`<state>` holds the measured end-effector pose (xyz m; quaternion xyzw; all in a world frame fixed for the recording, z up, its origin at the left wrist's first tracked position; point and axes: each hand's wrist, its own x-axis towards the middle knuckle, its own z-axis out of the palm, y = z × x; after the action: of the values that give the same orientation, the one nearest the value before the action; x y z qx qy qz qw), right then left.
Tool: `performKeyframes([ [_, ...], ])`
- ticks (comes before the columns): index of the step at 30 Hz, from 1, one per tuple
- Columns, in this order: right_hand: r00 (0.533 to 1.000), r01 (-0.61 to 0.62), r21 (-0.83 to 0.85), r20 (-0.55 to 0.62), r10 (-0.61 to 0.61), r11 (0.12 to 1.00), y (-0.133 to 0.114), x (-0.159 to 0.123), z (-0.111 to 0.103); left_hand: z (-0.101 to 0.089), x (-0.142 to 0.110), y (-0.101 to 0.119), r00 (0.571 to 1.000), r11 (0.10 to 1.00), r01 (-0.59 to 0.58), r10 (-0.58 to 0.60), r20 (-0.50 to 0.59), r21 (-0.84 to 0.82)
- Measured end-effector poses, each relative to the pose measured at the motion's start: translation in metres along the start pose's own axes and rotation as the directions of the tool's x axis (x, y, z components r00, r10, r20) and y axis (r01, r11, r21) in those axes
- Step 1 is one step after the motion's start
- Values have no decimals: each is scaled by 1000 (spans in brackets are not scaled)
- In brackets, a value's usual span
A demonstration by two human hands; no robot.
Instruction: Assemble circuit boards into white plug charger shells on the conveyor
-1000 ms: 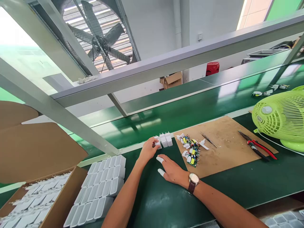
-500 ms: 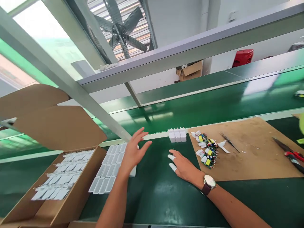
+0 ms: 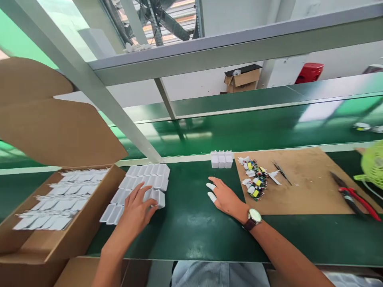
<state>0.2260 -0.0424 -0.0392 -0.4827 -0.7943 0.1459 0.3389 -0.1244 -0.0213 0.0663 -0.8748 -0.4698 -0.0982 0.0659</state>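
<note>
My left hand (image 3: 138, 207) is over the near end of the rows of white plastic cases (image 3: 137, 181), its curved fingers apart. Its thumb and fingertips touch or nearly touch a white case (image 3: 159, 198) at the right of a row; the contact is partly hidden. Low over the green tabletop, my right hand (image 3: 229, 200) is open and holds nothing. Two of its fingers wear white finger covers. Beyond it stands a small group of white cases (image 3: 222, 160). To its right lies a cluster of small circuit boards (image 3: 255, 179) with yellow and white parts.
An open cardboard box (image 3: 86, 213) at left holds rows of white pieces. On the brown board (image 3: 308, 195) are tweezers (image 3: 282, 172) and red-handled pliers (image 3: 356, 197). A green fan (image 3: 372, 165) stands at right. A slanting metal post (image 3: 119, 113) rises behind the cases.
My left hand has come down and left from above the table onto the white cases. The right hand stays near the same spot, while the camera view has tilted down.
</note>
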Motion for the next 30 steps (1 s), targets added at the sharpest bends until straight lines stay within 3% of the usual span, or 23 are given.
performKeyframes([
  [4,999,-4,-89,37,7,996,0,3,-3,1,27,34,991,967,-123,110,-71,-223],
  [9,989,10,-108,145,5,994,-7,8,-30,20,78,72,975,903,-188,220,40,-387],
  [12,998,-52,-125,39,58,991,0,9,-64,44,104,76,963,890,-217,262,60,-400],
  [14,985,-164,-138,-79,154,977,14,5,-92,58,113,76,962,874,-223,268,44,-432],
  [16,928,-343,-113,-197,317,933,34,-3,-116,69,116,77,967,844,-217,255,11,-491],
  [18,832,-510,-56,-285,476,858,56,-13,-133,78,115,78,975,810,-201,222,-29,-552],
  [20,768,-589,-11,-319,555,808,74,-21,-140,86,111,80,981,785,-178,185,-49,-593],
  [24,732,-607,68,-341,590,792,93,-21,-129,92,103,79,987,762,-152,153,-53,-629],
  [30,653,-526,266,-482,584,808,91,-9,-118,88,97,75,994,735,-108,88,-64,-669],
])
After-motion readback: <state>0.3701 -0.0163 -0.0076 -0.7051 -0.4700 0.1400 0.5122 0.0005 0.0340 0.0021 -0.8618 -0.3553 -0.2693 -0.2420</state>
